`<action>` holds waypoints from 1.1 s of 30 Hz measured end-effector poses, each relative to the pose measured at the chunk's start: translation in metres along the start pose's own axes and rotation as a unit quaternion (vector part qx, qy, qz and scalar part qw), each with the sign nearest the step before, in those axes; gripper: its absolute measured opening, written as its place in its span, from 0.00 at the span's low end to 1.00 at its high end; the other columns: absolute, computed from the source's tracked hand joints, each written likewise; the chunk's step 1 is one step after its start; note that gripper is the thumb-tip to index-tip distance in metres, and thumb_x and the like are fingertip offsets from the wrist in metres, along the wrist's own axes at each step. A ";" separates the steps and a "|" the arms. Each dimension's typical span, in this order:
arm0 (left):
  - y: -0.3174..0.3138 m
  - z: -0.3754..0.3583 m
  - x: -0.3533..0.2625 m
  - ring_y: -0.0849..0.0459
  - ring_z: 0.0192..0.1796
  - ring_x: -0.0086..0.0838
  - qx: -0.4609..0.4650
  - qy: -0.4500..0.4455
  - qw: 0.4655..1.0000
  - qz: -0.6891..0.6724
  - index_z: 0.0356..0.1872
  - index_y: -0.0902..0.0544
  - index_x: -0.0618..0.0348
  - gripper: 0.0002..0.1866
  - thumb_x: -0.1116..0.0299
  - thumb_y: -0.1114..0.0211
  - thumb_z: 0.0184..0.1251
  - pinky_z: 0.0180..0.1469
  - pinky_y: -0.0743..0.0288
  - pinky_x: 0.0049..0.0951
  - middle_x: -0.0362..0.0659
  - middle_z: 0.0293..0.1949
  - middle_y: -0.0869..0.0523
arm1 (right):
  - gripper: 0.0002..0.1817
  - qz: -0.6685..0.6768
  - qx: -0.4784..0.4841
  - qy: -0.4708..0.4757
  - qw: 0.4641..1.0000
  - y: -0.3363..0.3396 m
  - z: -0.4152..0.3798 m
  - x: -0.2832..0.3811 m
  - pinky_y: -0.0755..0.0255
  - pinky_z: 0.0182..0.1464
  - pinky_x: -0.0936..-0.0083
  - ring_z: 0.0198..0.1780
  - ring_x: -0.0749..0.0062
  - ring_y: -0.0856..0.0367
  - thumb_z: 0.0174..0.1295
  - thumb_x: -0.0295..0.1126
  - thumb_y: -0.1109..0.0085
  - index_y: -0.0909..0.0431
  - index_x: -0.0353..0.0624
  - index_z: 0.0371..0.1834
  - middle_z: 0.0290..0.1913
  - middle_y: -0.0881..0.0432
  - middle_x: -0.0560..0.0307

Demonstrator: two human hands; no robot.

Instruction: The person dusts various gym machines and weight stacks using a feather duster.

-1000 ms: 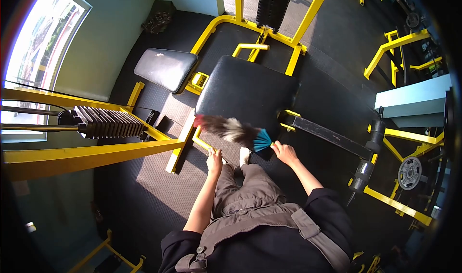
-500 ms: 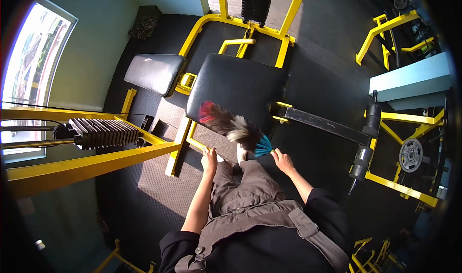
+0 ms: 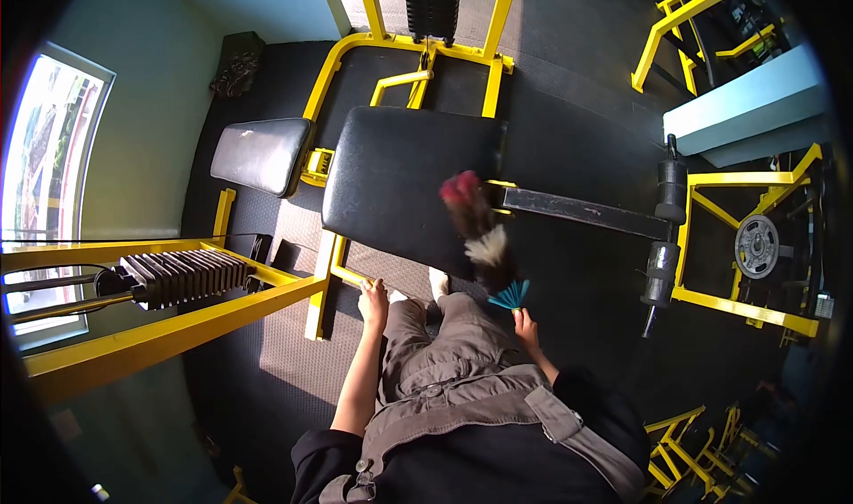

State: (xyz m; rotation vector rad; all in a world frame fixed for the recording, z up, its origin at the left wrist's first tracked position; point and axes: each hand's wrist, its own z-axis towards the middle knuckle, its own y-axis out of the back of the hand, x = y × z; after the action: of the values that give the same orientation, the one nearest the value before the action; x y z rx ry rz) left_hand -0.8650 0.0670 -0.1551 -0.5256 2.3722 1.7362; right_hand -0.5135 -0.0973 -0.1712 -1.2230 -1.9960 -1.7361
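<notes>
My right hand (image 3: 527, 331) is closed around the handle of a feather duster (image 3: 489, 248). Red, brown and cream feathers run up from its teal base, and the red tip lies over the right edge of a black padded seat (image 3: 410, 180). Fingers curled, my left hand (image 3: 373, 305) grips the end of a yellow metal bar (image 3: 347, 276) just below the seat's front left corner.
A black backrest pad (image 3: 260, 156) sits left of the seat. Ahead stands a yellow frame (image 3: 365, 6); a weight stack (image 3: 187, 273) is at left. A black arm (image 3: 582, 212) with foam rollers (image 3: 662, 268) extends right. My feet are on the floor below the seat.
My right hand has drawn back towards my body, and the duster has swung from pointing up-left across the seat to pointing more straight ahead, at its right edge. My left hand stays on the bar.
</notes>
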 end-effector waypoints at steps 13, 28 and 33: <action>-0.004 0.002 0.005 0.18 0.33 0.47 0.005 -0.012 1.000 0.009 0.43 0.23 0.54 0.15 0.68 0.37 0.52 0.32 0.21 0.36 0.61 0.49 0.27 | 0.18 -0.040 -0.021 0.001 0.999 0.017 0.087 0.084 0.33 0.25 0.50 0.30 0.38 0.25 0.65 0.45 0.58 0.31 0.40 0.41 0.25 0.24 0.36; -0.006 0.006 0.014 0.34 0.61 0.52 -0.007 -0.069 0.996 0.065 0.44 0.25 0.59 0.13 0.69 0.48 0.58 0.60 0.38 0.44 0.63 0.59 0.35 | 0.20 -0.049 0.069 0.132 0.988 -0.071 0.215 0.253 0.29 0.29 0.52 0.31 0.40 0.23 0.64 0.49 0.58 0.29 0.42 0.32 0.23 0.23 0.36; -0.019 0.019 0.028 0.38 0.63 0.53 -0.008 -0.104 0.987 0.126 0.47 0.27 0.57 0.14 0.68 0.49 0.59 0.61 0.42 0.52 0.59 0.55 0.32 | 0.19 -0.013 0.109 0.174 0.979 -0.089 0.213 0.280 0.29 0.28 0.52 0.31 0.41 0.23 0.65 0.46 0.59 0.29 0.41 0.32 0.23 0.24 0.36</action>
State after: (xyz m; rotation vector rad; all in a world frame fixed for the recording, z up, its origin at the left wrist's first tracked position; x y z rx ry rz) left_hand -0.8857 0.0742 -0.1872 -0.0405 2.3574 1.8087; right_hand -0.6792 0.2198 -0.1111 -0.7669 -1.9324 -1.5634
